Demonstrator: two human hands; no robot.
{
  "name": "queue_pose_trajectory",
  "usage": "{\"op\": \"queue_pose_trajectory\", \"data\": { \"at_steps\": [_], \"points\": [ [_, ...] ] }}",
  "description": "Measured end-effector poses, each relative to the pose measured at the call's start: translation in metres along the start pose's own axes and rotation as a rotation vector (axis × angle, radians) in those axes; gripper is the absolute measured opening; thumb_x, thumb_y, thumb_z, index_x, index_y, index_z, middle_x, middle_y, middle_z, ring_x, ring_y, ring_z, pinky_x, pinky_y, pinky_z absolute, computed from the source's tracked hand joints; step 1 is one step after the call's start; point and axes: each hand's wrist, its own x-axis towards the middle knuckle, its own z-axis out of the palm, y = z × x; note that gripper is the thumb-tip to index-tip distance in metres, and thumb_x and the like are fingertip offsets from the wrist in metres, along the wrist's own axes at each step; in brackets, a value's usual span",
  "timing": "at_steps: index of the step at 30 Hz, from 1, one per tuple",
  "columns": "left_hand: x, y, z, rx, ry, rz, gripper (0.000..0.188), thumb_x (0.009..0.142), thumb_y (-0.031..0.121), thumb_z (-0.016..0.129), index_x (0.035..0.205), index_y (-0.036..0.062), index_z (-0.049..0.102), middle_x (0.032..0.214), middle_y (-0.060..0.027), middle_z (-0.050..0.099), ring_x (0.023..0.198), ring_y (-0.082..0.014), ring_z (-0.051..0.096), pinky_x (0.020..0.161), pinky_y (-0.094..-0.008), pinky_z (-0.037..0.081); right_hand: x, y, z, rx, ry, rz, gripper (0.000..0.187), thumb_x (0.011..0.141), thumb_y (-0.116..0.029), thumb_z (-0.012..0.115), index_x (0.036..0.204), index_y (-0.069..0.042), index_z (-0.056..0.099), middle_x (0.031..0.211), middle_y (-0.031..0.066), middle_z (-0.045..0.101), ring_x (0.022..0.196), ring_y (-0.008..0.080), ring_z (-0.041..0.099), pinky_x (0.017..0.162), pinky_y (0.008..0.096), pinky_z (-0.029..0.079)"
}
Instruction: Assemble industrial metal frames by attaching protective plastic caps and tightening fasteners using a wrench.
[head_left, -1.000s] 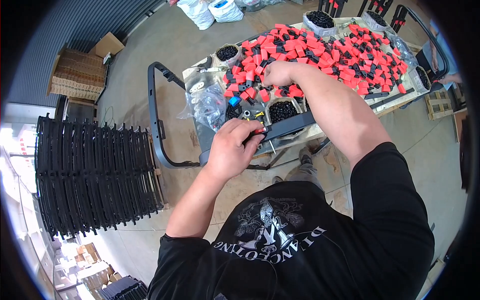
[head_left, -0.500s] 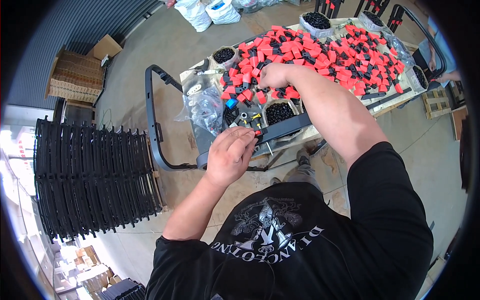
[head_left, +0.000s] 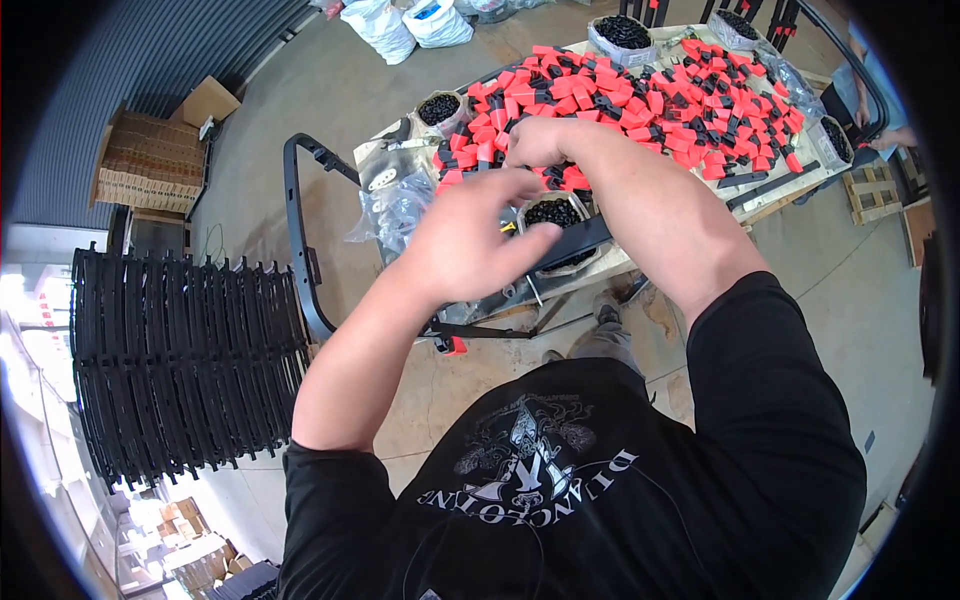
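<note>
Left hand off the bar, right hand among the red pieces

My left hand (head_left: 478, 238) is spread wide, thumb well away from the fingers, and I see nothing held in it. Half a second ago it was pressed at the flat black metal bar (head_left: 585, 240), by a bit of red; now it is raised, so that hand is free.

My right hand (head_left: 538, 143), at one o'clock from the left, has again stayed in the heap of red-and-black plastic blocks (head_left: 575, 95). Its fingertips are hidden, so I cannot tell whether it grips one.

At six o'clock from my left hand, one red-and-black piece (head_left: 456, 345) has come into sight below the tabletop (head_left: 375, 152); whether it is fixed or loose I cannot tell.

Small glossy black pieces (head_left: 553, 212) sit just beyond my left thumb, at two o'clock. A crumpled clear plastic bag (head_left: 388, 212) lies at nine to ten, and at nine stands the curved black tubular frame (head_left: 295, 220).

Farther out, a stack of long black metal parts (head_left: 185, 360) fills eight o'clock; white woven sacks (head_left: 378, 30) stand at eleven.
</note>
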Motion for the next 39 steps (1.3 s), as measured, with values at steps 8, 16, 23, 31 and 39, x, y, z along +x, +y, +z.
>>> {"op": "queue_pose_trajectory", "data": {
  "at_steps": [8, 16, 23, 31, 39],
  "points": [
    [0.026, 0.008, 0.045, 0.213, -0.460, -0.060, 0.045, 0.084, 0.042, 0.074, 0.104, 0.0020, 0.070, 0.084, -0.0203, 0.071, 0.079, -0.0380, 0.070, 0.076, -0.0456, 0.055, 0.002, -0.005, -0.004, -0.080, -0.006, -0.031, 0.041, 0.084, -0.037, 0.072, 0.105, -0.002, 0.077, 0.099, 0.0178, 0.075, 0.089, 0.0287, 0.071, 0.083, 0.0410, 0.054],
    [0.015, -0.003, 0.051, 0.155, -0.275, -0.164, 0.046, 0.087, 0.042, 0.071, 0.107, 0.0031, 0.059, 0.080, -0.0172, 0.069, 0.073, -0.0388, 0.069, 0.067, -0.0475, 0.054, 0.004, -0.003, 0.000, 0.056, 0.007, -0.040, 0.036, 0.083, -0.035, 0.073, 0.099, -0.003, 0.077, 0.094, 0.0158, 0.074, 0.082, 0.0256, 0.070, 0.077, 0.0391, 0.055],
    [0.021, -0.001, 0.054, 0.188, -0.298, -0.200, 0.048, 0.088, 0.043, 0.068, 0.107, 0.0014, 0.053, 0.084, -0.0210, 0.067, 0.085, -0.0413, 0.068, 0.076, -0.0491, 0.054, 0.013, -0.006, 0.005, 0.034, -0.020, -0.079, 0.032, 0.084, -0.033, 0.074, 0.098, -0.004, 0.077, 0.089, 0.0133, 0.075, 0.079, 0.0230, 0.070, 0.075, 0.0385, 0.055],
    [-0.002, -0.032, 0.012, -0.170, 0.130, -0.238, 0.043, 0.098, 0.029, 0.065, 0.127, -0.0021, 0.061, 0.099, -0.0141, 0.072, 0.093, -0.0185, 0.067, 0.087, -0.0349, 0.053, -0.007, -0.004, -0.004, 0.108, 0.028, 0.054, 0.039, 0.084, -0.032, 0.073, 0.111, -0.004, 0.075, 0.106, 0.0146, 0.074, 0.096, 0.0255, 0.069, 0.087, 0.0386, 0.053],
    [-0.059, -0.050, 0.006, -0.271, -0.215, -0.631, 0.043, 0.098, 0.038, 0.059, 0.108, -0.0024, 0.071, 0.083, -0.0147, 0.071, 0.074, -0.0229, 0.067, 0.074, -0.0362, 0.053, -0.004, 0.006, -0.001, 0.182, 0.055, 0.066, 0.045, 0.084, -0.037, 0.075, 0.110, 0.000, 0.074, 0.091, 0.0147, 0.073, 0.074, 0.0257, 0.069, 0.064, 0.0420, 0.054]
  ]
}}
